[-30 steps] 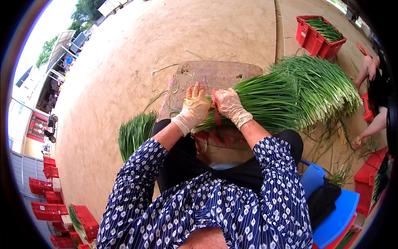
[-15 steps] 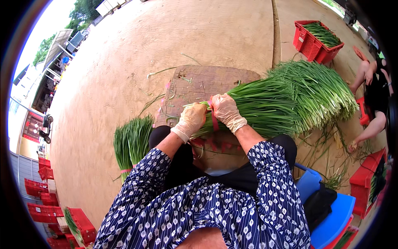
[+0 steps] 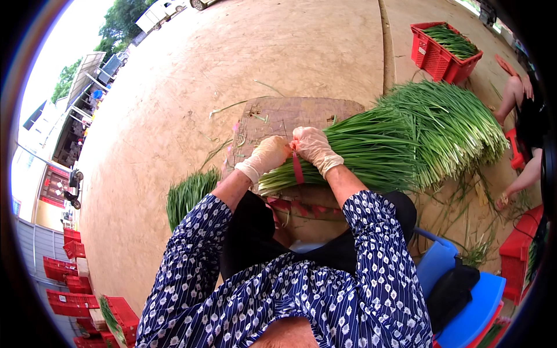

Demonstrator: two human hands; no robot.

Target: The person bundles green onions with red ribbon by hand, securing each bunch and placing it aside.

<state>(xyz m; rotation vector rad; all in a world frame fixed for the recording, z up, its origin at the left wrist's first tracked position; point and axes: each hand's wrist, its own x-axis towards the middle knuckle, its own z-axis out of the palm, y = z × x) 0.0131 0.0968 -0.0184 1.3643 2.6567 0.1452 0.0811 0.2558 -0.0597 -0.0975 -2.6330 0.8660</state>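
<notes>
A thick bunch of garlic chives (image 3: 365, 153) lies across a worn wooden board (image 3: 272, 113), its pale cut ends toward my left. A red tie strip (image 3: 297, 169) goes round the bunch near those ends. My left hand (image 3: 270, 155), in a thin pale glove, is closed on the strip above the bunch. Also gloved, my right hand (image 3: 313, 147) pinches the strip close beside it, so the fingers of both nearly meet. The fingertips partly cover the strip's ends. A larger pile of chives (image 3: 455, 130) adjoins the bunch on the right.
Beside my left arm lie more chives (image 3: 188, 194). A red crate (image 3: 444, 61) of chives stands far right, near a seated person (image 3: 525, 127). Close on my right are a blue plastic seat (image 3: 473, 307) and another red crate (image 3: 518, 255). Red crates (image 3: 72, 301) line the left.
Both hands have drawn closer together over the bunch, the left moving slightly up and right. The whole view has shifted a little. The strip stays round the chives.
</notes>
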